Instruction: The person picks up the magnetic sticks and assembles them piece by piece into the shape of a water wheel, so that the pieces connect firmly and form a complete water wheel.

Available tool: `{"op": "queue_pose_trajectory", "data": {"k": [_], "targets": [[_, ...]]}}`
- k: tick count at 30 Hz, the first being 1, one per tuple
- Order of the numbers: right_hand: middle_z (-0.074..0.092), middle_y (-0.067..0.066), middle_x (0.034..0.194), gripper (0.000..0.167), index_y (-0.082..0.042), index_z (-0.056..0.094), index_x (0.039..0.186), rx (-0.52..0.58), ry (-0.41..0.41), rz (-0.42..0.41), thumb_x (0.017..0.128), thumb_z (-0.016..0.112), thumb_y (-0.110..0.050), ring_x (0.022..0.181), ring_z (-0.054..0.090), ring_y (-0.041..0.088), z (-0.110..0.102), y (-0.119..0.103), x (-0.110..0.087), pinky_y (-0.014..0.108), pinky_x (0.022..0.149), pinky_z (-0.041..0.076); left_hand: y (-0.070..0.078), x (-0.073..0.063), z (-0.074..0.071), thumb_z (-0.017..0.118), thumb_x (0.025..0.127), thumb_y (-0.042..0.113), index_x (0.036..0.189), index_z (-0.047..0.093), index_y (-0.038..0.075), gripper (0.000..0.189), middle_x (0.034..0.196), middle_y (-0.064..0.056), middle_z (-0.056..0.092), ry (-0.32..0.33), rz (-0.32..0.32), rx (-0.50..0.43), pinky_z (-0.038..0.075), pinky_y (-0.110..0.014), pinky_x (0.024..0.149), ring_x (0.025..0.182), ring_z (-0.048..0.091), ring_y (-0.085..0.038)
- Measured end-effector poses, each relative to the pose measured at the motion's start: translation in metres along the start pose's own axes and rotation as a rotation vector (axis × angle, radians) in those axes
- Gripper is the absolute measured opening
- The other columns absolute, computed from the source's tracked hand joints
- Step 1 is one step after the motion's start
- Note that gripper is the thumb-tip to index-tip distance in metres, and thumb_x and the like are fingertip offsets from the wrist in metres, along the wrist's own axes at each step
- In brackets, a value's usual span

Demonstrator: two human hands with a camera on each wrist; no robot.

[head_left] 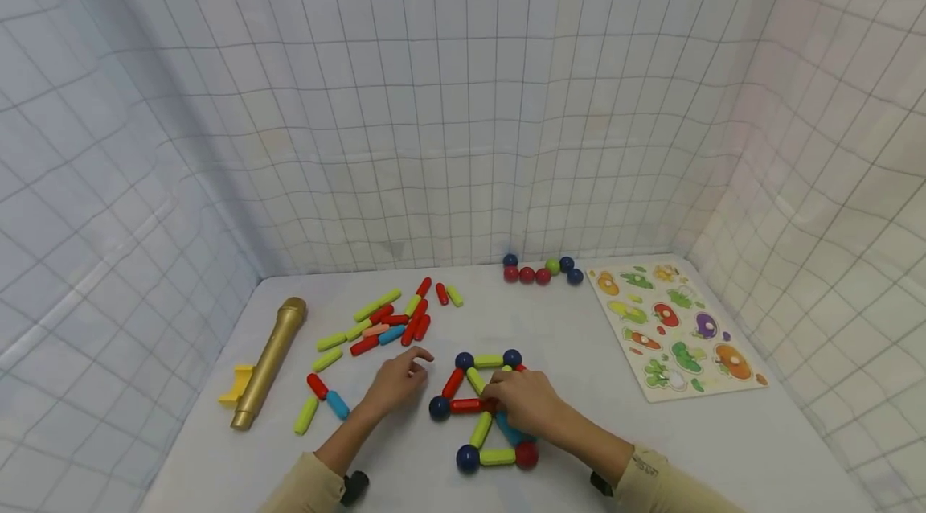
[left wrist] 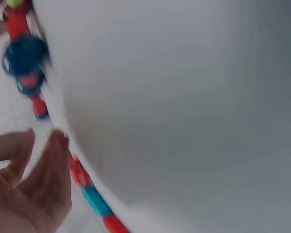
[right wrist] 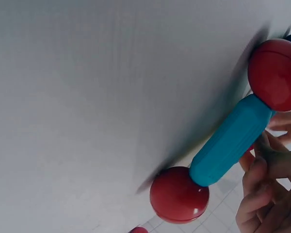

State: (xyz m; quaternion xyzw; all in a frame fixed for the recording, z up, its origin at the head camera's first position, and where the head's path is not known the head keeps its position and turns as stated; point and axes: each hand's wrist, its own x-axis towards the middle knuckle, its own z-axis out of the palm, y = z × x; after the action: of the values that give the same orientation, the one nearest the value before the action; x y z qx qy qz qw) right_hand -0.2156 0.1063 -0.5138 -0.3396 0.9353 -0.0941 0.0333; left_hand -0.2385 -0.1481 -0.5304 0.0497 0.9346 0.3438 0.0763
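Note:
On the table lies a frame of toy building sticks and balls, with dark blue balls (head_left: 468, 458), a red ball (head_left: 526, 454), yellow-green sticks (head_left: 497, 457) and a red stick (head_left: 466, 406). My right hand (head_left: 526, 402) is over its middle, curled fingers gripping the frame near the inner end of that red stick; the fingertips are partly hidden. Beside the hand, a blue stick (right wrist: 231, 141) joins two red balls (right wrist: 179, 195) in the right wrist view. Left of the frame, my left hand (head_left: 396, 381) hovers with loosely bent fingers, holding nothing.
Loose red, yellow-green and blue sticks (head_left: 392, 334) lie beyond my left hand. Several spare balls (head_left: 527, 275) line the table's back. A vegetable picture board (head_left: 629, 308) lies at right; a gold tube (head_left: 271, 364) and a yellow piece (head_left: 237, 386) are at left.

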Motion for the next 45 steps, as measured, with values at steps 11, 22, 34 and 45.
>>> {"op": "queue_pose_trajectory", "data": {"k": [11,22,34,45], "targets": [[0.063,-0.007,0.084,0.03,-0.026,0.075,0.101,-0.032,0.007,-0.024,0.079,0.074,-0.005,0.059,0.043,0.005,0.0,0.004,-0.002,0.017,0.049,0.036,-0.059,0.002,-0.045,0.074,0.085,0.019,0.101,0.063,0.011,0.021,0.093,-0.01,0.06,0.031,-0.066,0.402,0.05,-0.037,0.067,0.081,0.055,-0.023],[0.054,-0.008,0.078,0.019,-0.023,0.071,0.104,-0.087,0.043,0.017,0.085,0.075,-0.026,0.056,0.039,0.007,0.003,0.002,-0.002,0.017,0.049,0.033,-0.045,0.025,-0.046,0.078,0.083,0.02,0.122,0.059,0.006,0.046,0.107,-0.02,0.057,0.242,-0.057,0.417,0.052,-0.043,0.068,0.091,0.054,-0.032],[0.053,-0.006,0.079,0.022,-0.022,0.07,0.104,-0.119,0.054,0.024,0.084,0.075,-0.03,0.055,0.039,0.007,0.008,0.0,0.001,0.016,0.047,0.032,-0.028,0.019,-0.054,0.057,0.095,0.017,0.131,0.058,0.008,0.037,0.1,-0.022,0.061,0.163,-0.21,0.453,0.052,-0.043,0.059,0.075,0.056,-0.03],[0.052,-0.005,0.079,0.021,-0.022,0.071,0.104,-0.114,0.045,0.037,0.084,0.076,-0.029,0.055,0.039,0.007,0.007,-0.002,0.0,0.016,0.048,0.033,0.033,-0.017,-0.013,0.07,0.089,0.026,0.112,0.064,0.016,0.026,0.078,0.001,0.065,0.004,-0.051,0.077,0.045,-0.026,0.058,0.067,0.053,-0.015]]}}
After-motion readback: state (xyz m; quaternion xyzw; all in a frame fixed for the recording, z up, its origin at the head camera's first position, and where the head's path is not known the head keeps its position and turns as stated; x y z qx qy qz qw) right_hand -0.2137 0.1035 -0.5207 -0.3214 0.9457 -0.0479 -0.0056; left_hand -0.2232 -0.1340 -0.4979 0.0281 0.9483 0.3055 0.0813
